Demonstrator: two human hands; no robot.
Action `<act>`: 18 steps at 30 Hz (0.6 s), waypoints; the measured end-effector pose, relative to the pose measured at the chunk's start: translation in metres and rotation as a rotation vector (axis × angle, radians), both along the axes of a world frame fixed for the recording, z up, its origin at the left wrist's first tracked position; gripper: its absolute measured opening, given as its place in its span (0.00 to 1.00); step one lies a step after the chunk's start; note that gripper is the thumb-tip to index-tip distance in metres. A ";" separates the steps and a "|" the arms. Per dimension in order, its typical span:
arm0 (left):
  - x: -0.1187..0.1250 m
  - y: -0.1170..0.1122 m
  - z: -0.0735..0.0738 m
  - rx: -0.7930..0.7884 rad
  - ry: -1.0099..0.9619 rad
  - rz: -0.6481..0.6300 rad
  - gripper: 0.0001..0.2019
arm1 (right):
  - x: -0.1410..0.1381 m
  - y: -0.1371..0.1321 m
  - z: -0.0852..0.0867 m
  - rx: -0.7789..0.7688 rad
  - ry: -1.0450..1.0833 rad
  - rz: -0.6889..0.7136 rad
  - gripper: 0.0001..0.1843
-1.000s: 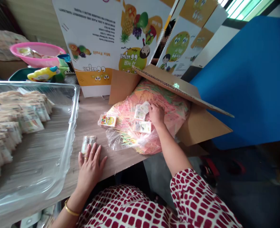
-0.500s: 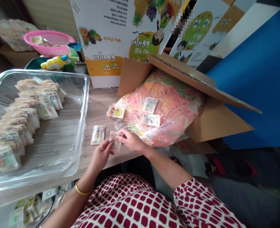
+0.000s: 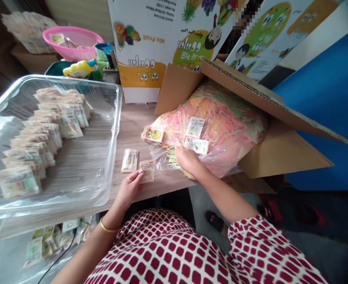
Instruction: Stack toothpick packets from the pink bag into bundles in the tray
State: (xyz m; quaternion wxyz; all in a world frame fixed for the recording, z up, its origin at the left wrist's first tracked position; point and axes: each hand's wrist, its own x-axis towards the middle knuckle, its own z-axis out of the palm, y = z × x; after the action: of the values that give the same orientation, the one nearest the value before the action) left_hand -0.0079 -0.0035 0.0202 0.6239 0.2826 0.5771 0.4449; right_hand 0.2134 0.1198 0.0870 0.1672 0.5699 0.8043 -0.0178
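Observation:
My left hand (image 3: 131, 185) pinches a small clear packet (image 3: 147, 172) by its left side, low over the table. Just left of it lies a packet with coloured sticks inside (image 3: 129, 160). My right hand (image 3: 188, 159) reaches to the loose thin coloured sticks (image 3: 172, 155) at the mouth of a large plastic bag (image 3: 221, 118); its fingertips are hidden, so I cannot make out whether it grips any. Two packets, an upper one (image 3: 195, 127) and a lower one (image 3: 196, 145), rest on the bag. Another packet with a yellow and green label (image 3: 153, 134) lies at the bag's left edge.
A clear plastic tray (image 3: 114, 138) with rows of filled packets (image 3: 48, 136) stands at left. Behind are a pink basin (image 3: 73, 51) and a yellow bottle (image 3: 79, 69). An open cardboard box (image 3: 286, 146) surrounds the bag; printed cartons (image 3: 144, 51) stand at the back.
My right hand has left the small packet and moved right to the loose sticks. My left hand still holds the packet. The whole view has shifted a little.

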 end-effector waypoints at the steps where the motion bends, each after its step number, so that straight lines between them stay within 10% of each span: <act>1: 0.000 0.000 -0.001 -0.007 -0.018 0.007 0.25 | -0.002 -0.002 -0.001 -0.007 -0.026 0.030 0.19; 18: 0.002 0.008 -0.006 0.041 -0.217 0.234 0.20 | -0.018 -0.006 -0.010 0.104 -0.025 0.190 0.20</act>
State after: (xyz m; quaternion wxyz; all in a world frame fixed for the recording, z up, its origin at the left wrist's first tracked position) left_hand -0.0060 0.0050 0.0138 0.6204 0.1765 0.5261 0.5543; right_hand 0.1956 0.1141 0.0766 0.1482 0.4993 0.8524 0.0469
